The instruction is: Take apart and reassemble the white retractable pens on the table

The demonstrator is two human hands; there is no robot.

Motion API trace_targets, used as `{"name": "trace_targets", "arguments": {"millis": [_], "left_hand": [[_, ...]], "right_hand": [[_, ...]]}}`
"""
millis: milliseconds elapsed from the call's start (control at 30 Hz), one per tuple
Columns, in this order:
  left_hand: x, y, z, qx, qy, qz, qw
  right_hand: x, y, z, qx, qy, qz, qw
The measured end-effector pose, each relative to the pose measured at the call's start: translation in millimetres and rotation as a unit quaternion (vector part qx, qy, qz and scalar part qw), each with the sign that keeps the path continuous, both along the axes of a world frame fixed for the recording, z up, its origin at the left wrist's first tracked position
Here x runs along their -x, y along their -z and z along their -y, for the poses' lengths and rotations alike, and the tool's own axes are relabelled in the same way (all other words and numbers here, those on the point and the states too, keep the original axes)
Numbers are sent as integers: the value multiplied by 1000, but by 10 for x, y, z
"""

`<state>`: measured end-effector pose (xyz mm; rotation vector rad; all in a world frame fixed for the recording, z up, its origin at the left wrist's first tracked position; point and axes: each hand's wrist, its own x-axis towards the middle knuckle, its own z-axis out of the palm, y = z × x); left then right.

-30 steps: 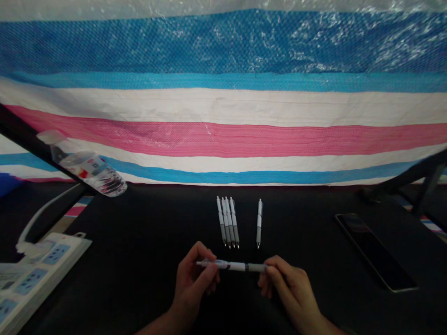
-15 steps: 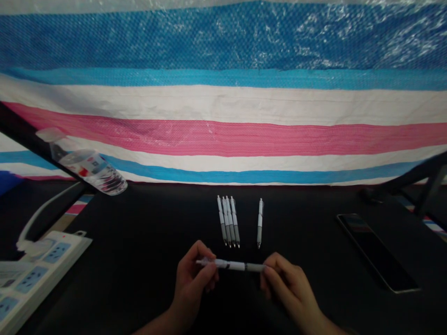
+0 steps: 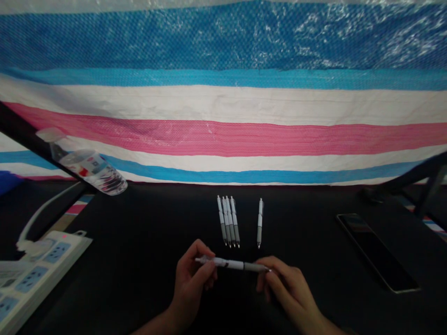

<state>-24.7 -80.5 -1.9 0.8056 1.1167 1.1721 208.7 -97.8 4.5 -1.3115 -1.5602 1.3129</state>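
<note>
A white pen (image 3: 234,264) with a grey grip lies level between my two hands above the black table. My left hand (image 3: 194,277) pinches its clip end between thumb and fingers. At the grey end, my right hand (image 3: 288,284) has thumb and forefinger closed about the tip, and the metal point shows between them. Beyond my hands, several matching pens (image 3: 228,222) lie side by side, points toward me. One more pen (image 3: 260,223) lies apart to their right, pointing the same way.
A white power strip (image 3: 45,274) with a plugged-in cable sits at the left. A clear water bottle (image 3: 92,170) stands at the back left. On the right lies a dark phone (image 3: 379,253). Striped plastic sheeting (image 3: 223,137) hangs behind the black table (image 3: 139,232).
My right hand's fingers have shifted slightly along the pen, so its metal point now shows. The pen's grey end has dipped a little. My left hand keeps its pinch.
</note>
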Motion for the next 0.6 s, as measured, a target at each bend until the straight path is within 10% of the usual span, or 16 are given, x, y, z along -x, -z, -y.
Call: {"name": "trace_targets", "arguments": {"millis": [600], "left_hand": [[4,-23,-127,-54,67,-34,996]], "right_hand": [[61,101,-57,249,-14,-121,961]]}}
